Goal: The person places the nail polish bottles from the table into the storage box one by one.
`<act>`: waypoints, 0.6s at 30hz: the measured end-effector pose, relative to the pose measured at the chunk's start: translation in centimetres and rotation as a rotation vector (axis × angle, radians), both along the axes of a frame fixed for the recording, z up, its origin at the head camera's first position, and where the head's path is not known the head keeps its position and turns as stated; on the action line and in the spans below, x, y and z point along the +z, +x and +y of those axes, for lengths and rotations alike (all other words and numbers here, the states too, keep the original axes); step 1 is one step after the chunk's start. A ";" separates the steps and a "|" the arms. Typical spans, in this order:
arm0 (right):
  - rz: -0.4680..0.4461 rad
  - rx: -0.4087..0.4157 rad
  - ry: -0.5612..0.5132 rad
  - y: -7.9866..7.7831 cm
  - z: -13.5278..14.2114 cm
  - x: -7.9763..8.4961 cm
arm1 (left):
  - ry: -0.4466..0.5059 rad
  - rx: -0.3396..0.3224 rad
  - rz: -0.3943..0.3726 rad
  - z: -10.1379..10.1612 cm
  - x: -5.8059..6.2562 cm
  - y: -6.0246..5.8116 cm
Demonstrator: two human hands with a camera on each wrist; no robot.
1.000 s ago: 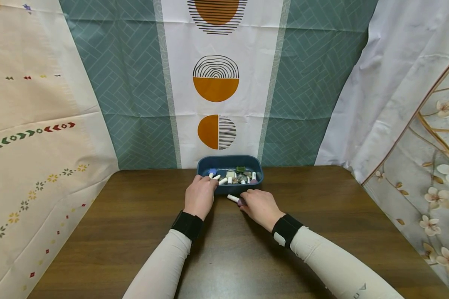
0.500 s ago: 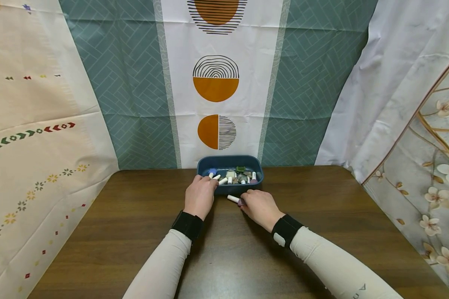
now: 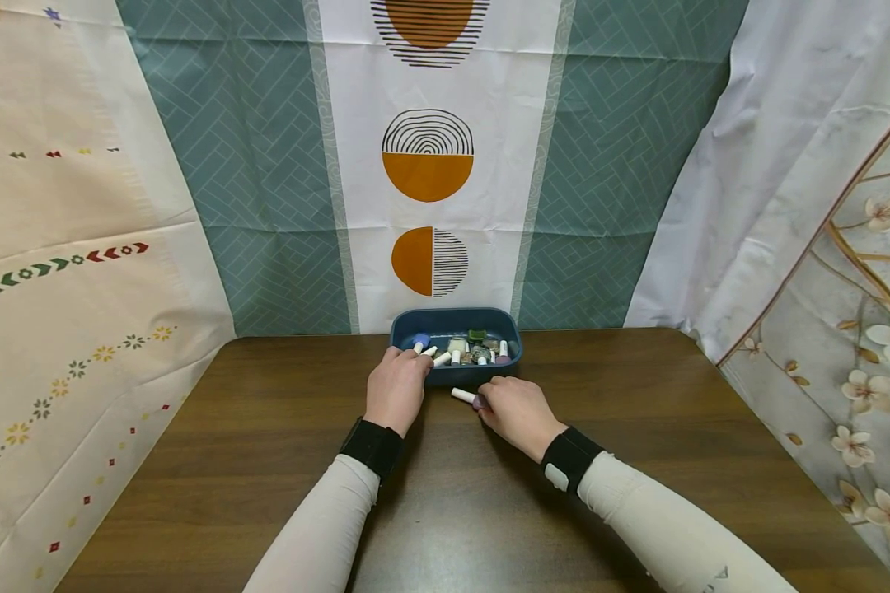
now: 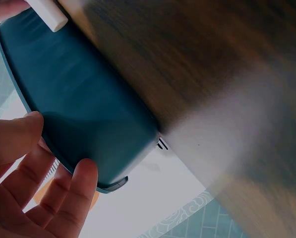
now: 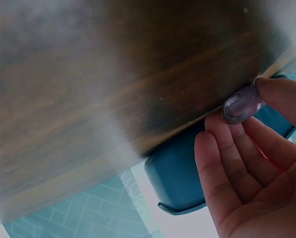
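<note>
A dark blue plastic bin (image 3: 460, 377) stands at the far edge of the wooden table, holding several small bottles with white caps. At its front left corner my left hand (image 3: 396, 391) holds the rim; in the left wrist view the thumb and curled fingers (image 4: 83, 181) lie along that rim. Just in front of the bin, my right hand (image 3: 517, 412) pinches a nail polish bottle (image 5: 239, 105) by its purple glass body. The bottle's white cap (image 3: 462, 395) points left, and it lies tilted low over the table. Its white cap (image 4: 51, 16) also shows in the left wrist view.
Inside the bin are a blue nail polish bottle (image 3: 421, 339), a green item (image 3: 477, 336) and several others. A patterned curtain (image 3: 445, 280) hangs right behind the bin. Floral cloth (image 3: 853, 428) borders the table's right side, embroidered cloth (image 3: 96, 395) its left.
Almost nothing differs; the right hand with the nail polish bottle has shifted very slightly to the right. The left hand stays on the bin's rim.
</note>
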State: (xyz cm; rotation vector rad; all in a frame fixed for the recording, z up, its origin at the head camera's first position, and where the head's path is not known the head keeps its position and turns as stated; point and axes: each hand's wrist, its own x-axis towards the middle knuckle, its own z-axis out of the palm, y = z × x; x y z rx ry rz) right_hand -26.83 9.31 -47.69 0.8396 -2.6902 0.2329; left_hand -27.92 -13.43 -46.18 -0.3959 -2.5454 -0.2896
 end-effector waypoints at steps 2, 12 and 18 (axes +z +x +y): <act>-0.001 0.004 -0.006 0.1 0.1 0.1 | 0.003 -0.001 0.002 0.0 0.1 0.0; 0.020 0.013 -0.012 1.0 0.8 0.9 | 0.006 0.003 -0.016 0.1 0.2 0.1; 0.033 0.023 -0.017 1.4 1.3 1.5 | 0.001 0.001 -0.012 0.0 0.2 0.2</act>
